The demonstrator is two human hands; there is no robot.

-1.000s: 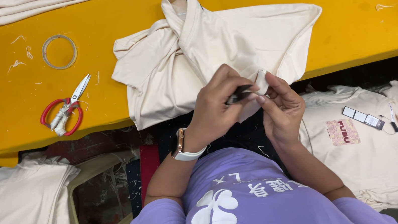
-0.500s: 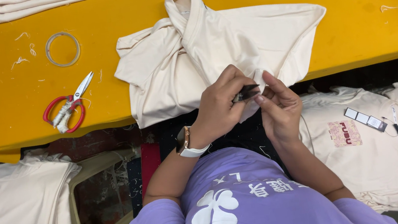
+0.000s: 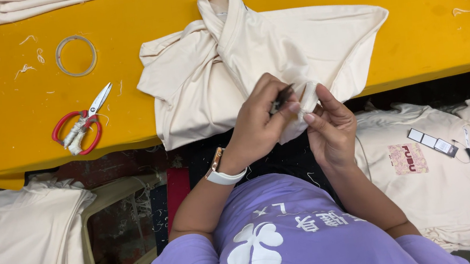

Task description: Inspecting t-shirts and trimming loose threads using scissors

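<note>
Left hand (image 3: 257,120): pinches a small dark tool (image 3: 280,99), long axis slanting up-right.
Right hand (image 3: 330,126): pinches the cream garment (image 3: 250,58) hem at the tool's tip.
Garment: collar pointing away, draped over yellow tabletop (image 3: 16,105) edge.
Scissors (image 3: 81,124): left, well apart.

Cream garment (image 3: 272,44) on yellow table (image 3: 7,124); red-handled scissors (image 3: 82,127); purple shirt (image 3: 296,244).

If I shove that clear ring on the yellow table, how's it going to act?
The clear ring lies flat on the yellow table and looks thin, so it would probably slide easily and feel light. Tipped onto its edge, it might roll.
</note>
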